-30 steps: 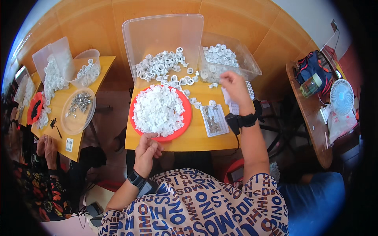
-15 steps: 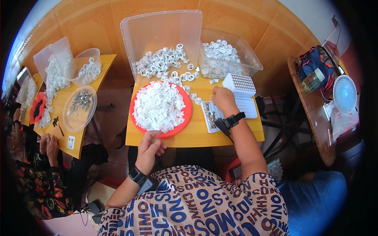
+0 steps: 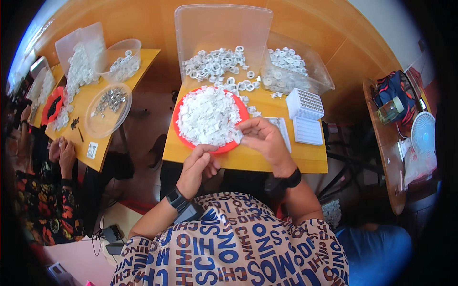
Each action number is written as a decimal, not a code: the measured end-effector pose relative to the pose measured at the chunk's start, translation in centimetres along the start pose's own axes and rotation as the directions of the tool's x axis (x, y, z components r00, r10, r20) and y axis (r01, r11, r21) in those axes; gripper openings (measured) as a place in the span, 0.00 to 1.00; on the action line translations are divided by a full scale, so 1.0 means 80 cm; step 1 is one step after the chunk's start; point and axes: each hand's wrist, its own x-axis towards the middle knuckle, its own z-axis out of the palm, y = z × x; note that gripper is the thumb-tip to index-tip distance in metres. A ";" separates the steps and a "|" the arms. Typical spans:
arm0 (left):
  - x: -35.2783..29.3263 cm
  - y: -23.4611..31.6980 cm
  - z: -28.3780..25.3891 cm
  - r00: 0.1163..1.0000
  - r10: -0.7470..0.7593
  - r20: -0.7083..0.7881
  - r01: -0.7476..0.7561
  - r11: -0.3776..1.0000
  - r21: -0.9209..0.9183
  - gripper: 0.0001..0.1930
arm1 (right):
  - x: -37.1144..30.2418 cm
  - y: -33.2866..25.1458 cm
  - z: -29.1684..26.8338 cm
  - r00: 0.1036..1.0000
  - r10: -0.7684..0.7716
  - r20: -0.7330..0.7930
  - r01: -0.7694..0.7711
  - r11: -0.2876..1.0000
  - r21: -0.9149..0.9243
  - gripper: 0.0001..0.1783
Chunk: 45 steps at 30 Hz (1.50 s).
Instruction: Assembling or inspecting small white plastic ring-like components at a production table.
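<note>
A red round plate on the yellow table carries a heap of small white plastic pieces. At the plate's right rim my right hand is closed, its thumb and fingertips on a small white plastic piece. My left hand hangs just in front of the plate's near edge, thumb and fingers pinched together; whatever lies between them is too small to make out. Behind my right hand lies a white tray, partly covered by that hand.
White ring-shaped parts pile up before an upright clear lid. A clear bin holds more white parts. Stacked white trays stand at the right. Another person's hands rest by the left table.
My right hand has left the tray on the right and come leftward and nearer, to the plate's right rim. The left hand stays by the plate's near edge. The whole view has shifted slightly.
</note>
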 end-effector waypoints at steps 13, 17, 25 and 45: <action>-0.032 0.004 0.003 0.993 0.033 0.116 -0.001 0.963 -0.269 0.13 | -0.036 0.026 0.076 0.978 -0.159 0.136 0.190 0.947 -0.260 0.17; -0.038 0.000 0.005 0.999 0.049 0.023 -0.041 0.963 -0.265 0.10 | -0.043 0.022 0.087 0.979 -0.146 0.141 0.183 0.934 -0.306 0.19; -0.046 0.003 0.010 0.996 0.079 -0.038 -0.084 0.984 -0.156 0.08 | -0.052 0.002 0.097 0.917 -0.313 0.246 0.397 0.769 -0.501 0.18; -0.081 0.007 0.025 0.994 0.104 -0.021 -0.104 0.927 -0.361 0.09 | -0.084 0.000 0.104 0.814 -0.493 0.307 0.575 0.614 -0.541 0.22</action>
